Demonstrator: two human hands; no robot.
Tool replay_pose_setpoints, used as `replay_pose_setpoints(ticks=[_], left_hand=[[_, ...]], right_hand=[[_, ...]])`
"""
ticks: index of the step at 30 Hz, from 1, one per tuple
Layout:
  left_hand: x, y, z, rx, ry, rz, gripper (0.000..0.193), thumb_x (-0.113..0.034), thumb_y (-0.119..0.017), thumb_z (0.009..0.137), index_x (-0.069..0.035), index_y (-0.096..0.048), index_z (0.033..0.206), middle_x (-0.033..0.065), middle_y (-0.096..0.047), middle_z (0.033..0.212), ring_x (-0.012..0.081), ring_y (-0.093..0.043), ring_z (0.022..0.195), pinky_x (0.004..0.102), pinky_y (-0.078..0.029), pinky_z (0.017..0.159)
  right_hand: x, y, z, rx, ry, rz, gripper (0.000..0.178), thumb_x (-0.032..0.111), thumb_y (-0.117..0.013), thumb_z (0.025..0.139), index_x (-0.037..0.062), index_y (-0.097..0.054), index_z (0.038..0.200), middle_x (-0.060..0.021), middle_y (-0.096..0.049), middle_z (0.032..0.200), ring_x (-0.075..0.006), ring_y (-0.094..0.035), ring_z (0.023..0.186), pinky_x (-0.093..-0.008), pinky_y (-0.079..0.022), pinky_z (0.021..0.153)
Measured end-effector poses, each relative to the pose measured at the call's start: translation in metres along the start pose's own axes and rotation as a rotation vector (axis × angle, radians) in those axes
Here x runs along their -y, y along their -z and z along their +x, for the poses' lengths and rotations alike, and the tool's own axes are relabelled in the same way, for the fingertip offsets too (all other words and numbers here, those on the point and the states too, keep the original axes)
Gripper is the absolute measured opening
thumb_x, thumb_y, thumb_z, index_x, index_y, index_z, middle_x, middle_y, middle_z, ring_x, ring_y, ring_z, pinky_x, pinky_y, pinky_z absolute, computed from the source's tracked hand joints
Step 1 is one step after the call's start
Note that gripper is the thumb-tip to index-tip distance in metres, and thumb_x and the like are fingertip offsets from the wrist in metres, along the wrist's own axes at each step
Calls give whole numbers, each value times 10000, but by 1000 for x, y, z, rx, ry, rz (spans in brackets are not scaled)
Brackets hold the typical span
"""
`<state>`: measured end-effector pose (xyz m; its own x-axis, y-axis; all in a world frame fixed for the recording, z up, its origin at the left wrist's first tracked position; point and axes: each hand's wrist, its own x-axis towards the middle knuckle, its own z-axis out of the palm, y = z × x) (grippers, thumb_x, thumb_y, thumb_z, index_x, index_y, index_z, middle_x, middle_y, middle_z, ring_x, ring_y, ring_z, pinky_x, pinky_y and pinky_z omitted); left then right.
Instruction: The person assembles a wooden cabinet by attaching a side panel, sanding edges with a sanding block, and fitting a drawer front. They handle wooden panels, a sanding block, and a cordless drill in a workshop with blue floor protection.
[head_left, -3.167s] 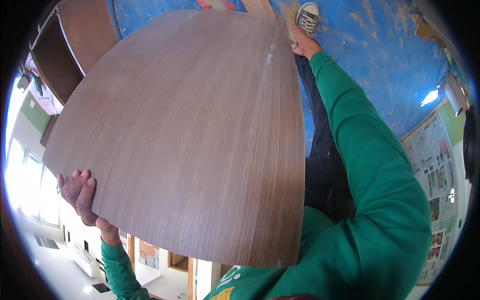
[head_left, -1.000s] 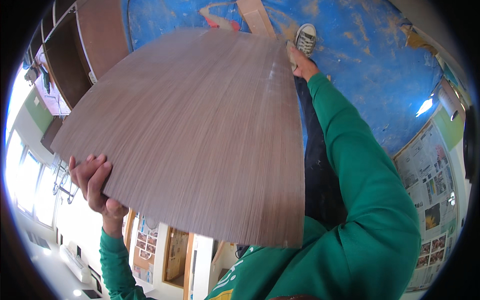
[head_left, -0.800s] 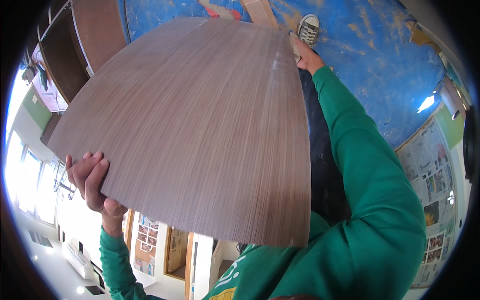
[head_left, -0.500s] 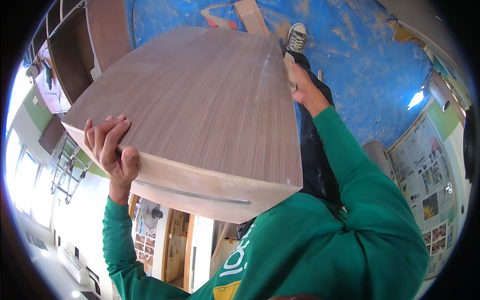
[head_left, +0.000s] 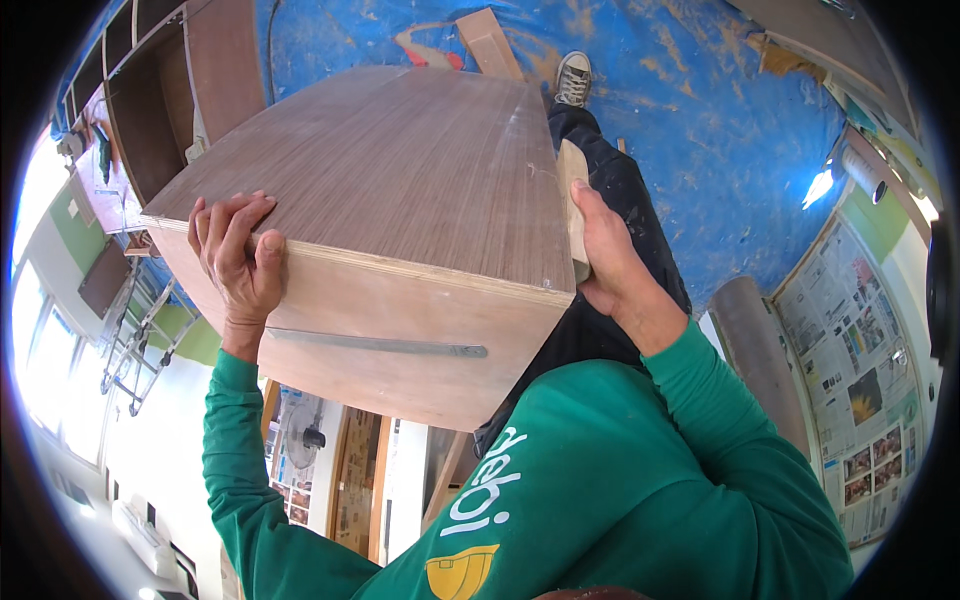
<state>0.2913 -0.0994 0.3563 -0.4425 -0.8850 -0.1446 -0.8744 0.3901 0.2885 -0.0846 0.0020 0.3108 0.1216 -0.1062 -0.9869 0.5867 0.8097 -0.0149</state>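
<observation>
head: left hand (head_left: 238, 245) astride box (head_left: 400, 190) edge

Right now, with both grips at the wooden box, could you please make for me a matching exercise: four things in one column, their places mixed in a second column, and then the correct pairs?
Things
1. Left grip
2. Grey strip
3. Right grip
4. Shoe

Places
A. At the far end of the dark trouser leg
B. Around a tan block
C. Over the near edge of the wooden box, toward its left corner
D. Along the pale near face of the box

Right pairs: 1-C, 2-D, 3-B, 4-A
</observation>
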Motion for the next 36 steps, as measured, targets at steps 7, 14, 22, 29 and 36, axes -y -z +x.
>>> replay_pose_setpoints(ticks=[7,14,22,29,36], left_hand=[[2,2,2,1,-6,-6,497,-516,-533,970,-70,-748,1008,103,-718,1028,298,-639,1055,511,-276,1194],[16,-3,-15,0,-2,8,661,-651,-390,1011,-91,-739,963,111,-707,995,301,-647,1043,586,-306,1178],[31,10,-20,117,-56,67,710,-697,-197,1039,-153,-651,1075,80,-673,1060,282,-617,1147,635,-290,1210],[28,10,-32,113,17,85,810,-789,-170,993,-148,-661,1046,92,-667,1040,293,-613,1104,660,-281,1187],[31,11,-23,114,-20,74,769,-769,-215,998,-147,-667,1033,84,-673,1033,293,-614,1065,648,-293,1178]], right_hand=[[9,55,210,28,-64,-47,473,393,-410,1105,43,-514,1406,-147,-638,1308,-268,-667,1150,-472,-575,956],[13,92,387,-62,-55,-82,450,375,-435,1104,40,-543,1384,-127,-642,1331,-263,-667,1154,-467,-579,950],[6,146,551,-52,-100,-99,465,395,-440,1103,44,-587,1371,-112,-672,1328,-257,-688,1150,-489,-582,956],[26,109,511,-32,-40,-94,467,406,-426,1104,68,-572,1392,-112,-673,1334,-265,-697,1143,-516,-573,971],[9,125,496,-9,-169,-7,425,341,-386,1119,74,-534,1414,-132,-644,1342,-289,-661,1192,-517,-570,965]])
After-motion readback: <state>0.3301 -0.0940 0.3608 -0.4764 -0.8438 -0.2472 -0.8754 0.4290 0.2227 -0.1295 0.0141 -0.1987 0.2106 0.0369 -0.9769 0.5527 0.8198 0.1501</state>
